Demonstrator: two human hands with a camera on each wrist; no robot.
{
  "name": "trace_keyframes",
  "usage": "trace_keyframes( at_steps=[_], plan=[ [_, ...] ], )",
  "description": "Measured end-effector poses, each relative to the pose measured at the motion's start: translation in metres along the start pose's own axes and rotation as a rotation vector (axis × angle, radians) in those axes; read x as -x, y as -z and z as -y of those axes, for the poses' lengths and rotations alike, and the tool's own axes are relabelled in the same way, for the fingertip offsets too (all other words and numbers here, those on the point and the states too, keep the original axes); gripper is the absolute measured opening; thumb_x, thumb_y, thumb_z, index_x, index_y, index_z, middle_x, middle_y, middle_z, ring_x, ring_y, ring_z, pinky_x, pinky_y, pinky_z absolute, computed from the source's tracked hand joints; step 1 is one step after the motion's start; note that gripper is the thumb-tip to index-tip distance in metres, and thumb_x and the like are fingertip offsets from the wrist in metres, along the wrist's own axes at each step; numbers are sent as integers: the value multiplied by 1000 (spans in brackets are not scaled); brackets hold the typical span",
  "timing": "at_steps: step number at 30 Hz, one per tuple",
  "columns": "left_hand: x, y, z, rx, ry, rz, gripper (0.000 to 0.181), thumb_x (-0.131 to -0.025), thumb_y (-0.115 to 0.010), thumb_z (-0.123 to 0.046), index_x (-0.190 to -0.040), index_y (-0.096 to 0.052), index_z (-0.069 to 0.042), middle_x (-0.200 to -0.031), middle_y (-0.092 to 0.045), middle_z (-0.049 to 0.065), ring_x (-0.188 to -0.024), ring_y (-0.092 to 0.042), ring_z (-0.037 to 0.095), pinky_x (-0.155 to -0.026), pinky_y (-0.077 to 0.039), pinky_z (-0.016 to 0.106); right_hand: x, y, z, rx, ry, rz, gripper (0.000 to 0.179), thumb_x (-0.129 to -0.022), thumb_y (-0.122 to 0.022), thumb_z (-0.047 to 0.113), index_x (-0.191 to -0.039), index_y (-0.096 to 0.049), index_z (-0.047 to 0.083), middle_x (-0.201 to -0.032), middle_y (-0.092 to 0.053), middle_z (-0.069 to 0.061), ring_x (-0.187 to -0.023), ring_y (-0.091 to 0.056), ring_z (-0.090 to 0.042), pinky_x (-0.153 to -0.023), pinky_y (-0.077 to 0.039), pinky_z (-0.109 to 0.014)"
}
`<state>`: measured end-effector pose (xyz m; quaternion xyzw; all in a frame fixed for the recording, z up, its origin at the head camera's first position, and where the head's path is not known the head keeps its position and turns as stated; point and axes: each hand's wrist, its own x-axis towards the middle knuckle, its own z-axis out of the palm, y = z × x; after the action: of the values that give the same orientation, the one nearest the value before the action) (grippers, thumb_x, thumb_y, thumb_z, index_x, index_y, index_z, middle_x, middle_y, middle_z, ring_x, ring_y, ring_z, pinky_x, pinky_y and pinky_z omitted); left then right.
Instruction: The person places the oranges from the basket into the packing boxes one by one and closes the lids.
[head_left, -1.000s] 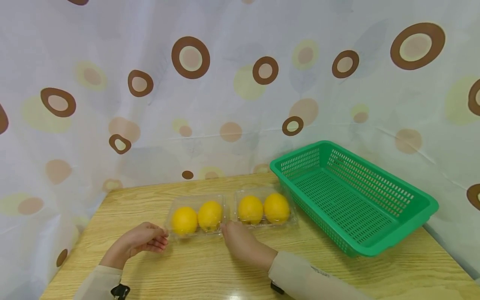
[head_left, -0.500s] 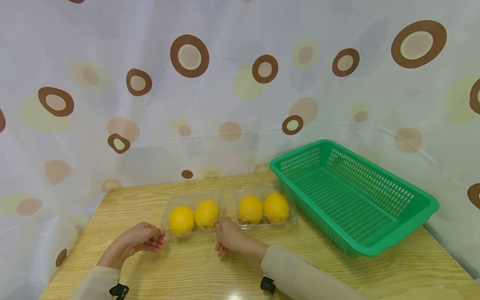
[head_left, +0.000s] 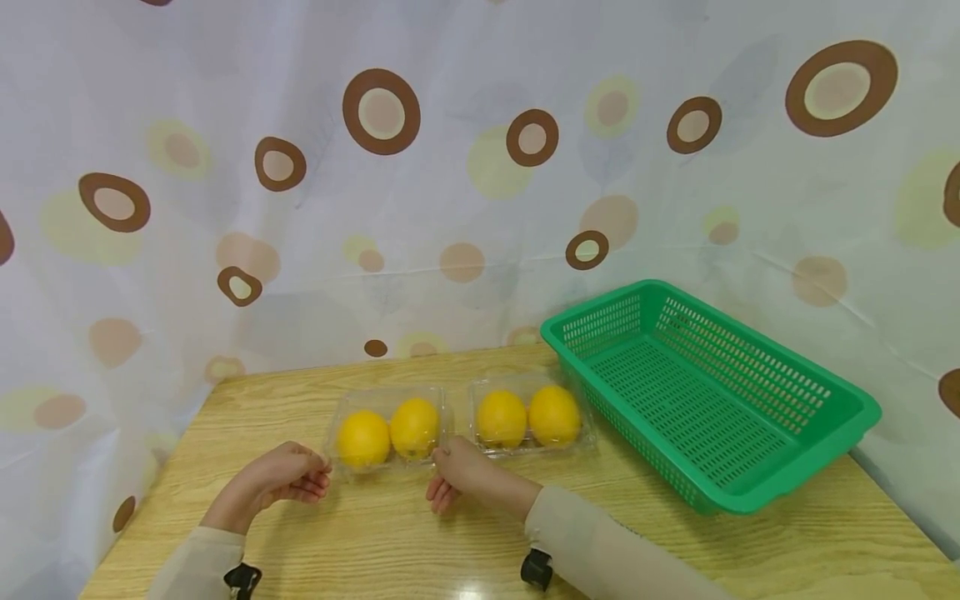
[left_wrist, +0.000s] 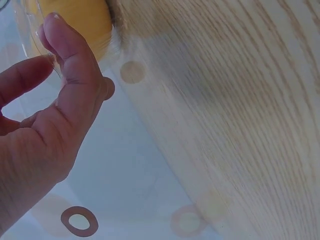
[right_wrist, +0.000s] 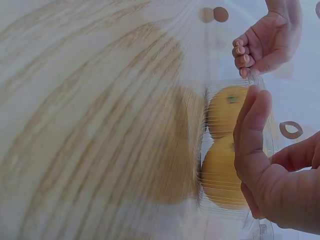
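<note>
A clear plastic fruit box [head_left: 386, 402] with two oranges [head_left: 363, 440] inside sits on the wooden table in the head view. At its left end my left hand [head_left: 285, 475] pinches the edge between thumb and fingertip; the left wrist view shows this hand [left_wrist: 70, 100] close beside one orange [left_wrist: 82, 25]. My right hand [head_left: 465, 473] pinches the near right corner, its other fingers loosely bent below. In the right wrist view the hand [right_wrist: 275, 175] partly hides the box's oranges [right_wrist: 225, 172], seen through ribbed plastic.
A second clear fruit box [head_left: 491, 385] with two oranges [head_left: 554, 415] stands just to the right. Beyond it, a green plastic basket [head_left: 708, 400] reaches toward the right table edge. A patterned curtain [head_left: 450, 208] hangs behind the table [head_left: 360, 550].
The held fruit box has shifted slightly left, along with both hands, widening the gap to the second box. My right hand has turned so its lower fingers show. The last half second shows hardly any movement.
</note>
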<state>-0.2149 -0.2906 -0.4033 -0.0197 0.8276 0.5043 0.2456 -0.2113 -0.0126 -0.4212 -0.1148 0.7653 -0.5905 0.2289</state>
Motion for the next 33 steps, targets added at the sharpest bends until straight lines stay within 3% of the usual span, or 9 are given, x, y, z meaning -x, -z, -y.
trace_keyframes(
  at_steps=[5,11,15,20,27,33],
  plan=[
    [-1,-1,-2,-7,2,-9,25,-97,-43,-6,-97,-58,13,-73,-61,5,-65,-62,14,-66,-57,31,-3,1,-2,-14,-7,-23,42,-101,-34,3,-72,-59,-16,-67,-67,-22,-50,-65,-20,-55,-58,-36],
    [1,-3,-3,-5,14,-12,25,-97,-42,-6,-98,-58,13,-74,-61,6,-65,-62,15,-66,-57,31,-6,1,-5,-25,-10,-41,42,-100,-36,2,-73,-62,-17,-66,-67,-20,-46,-58,-10,-56,-58,-34],
    [0,-4,-2,-8,13,-13,25,-98,-42,-6,-98,-58,13,-74,-61,6,-65,-62,15,-66,-57,31,-6,0,-6,-34,-13,-42,43,-101,-36,2,-71,-61,-15,-64,-66,-17,-45,-56,-8,-55,-57,-33],
    [-1,-4,-4,-19,1,-12,26,-98,-42,-7,-97,-58,13,-73,-61,5,-65,-62,14,-67,-57,32,-5,-1,-6,-27,2,-52,46,-102,-33,1,-59,-50,-2,-63,-65,-15,-46,-59,-13,-56,-58,-38],
    [-2,-4,-4,-24,-20,2,27,-98,-42,-8,-99,-58,14,-75,-60,6,-66,-62,16,-68,-57,33,-4,-4,-10,48,77,-85,41,-101,-29,-2,-75,-59,-15,-59,-63,-15,-49,-65,-27,-51,-56,-37],
    [-2,-4,-4,-15,-15,6,27,-98,-43,-8,-102,-58,15,-76,-61,6,-67,-62,16,-68,-57,32,3,-7,-12,88,121,-80,37,-103,-30,0,-88,-57,-22,-55,-61,-16,-41,-60,-23,-44,-53,-33]
  ],
)
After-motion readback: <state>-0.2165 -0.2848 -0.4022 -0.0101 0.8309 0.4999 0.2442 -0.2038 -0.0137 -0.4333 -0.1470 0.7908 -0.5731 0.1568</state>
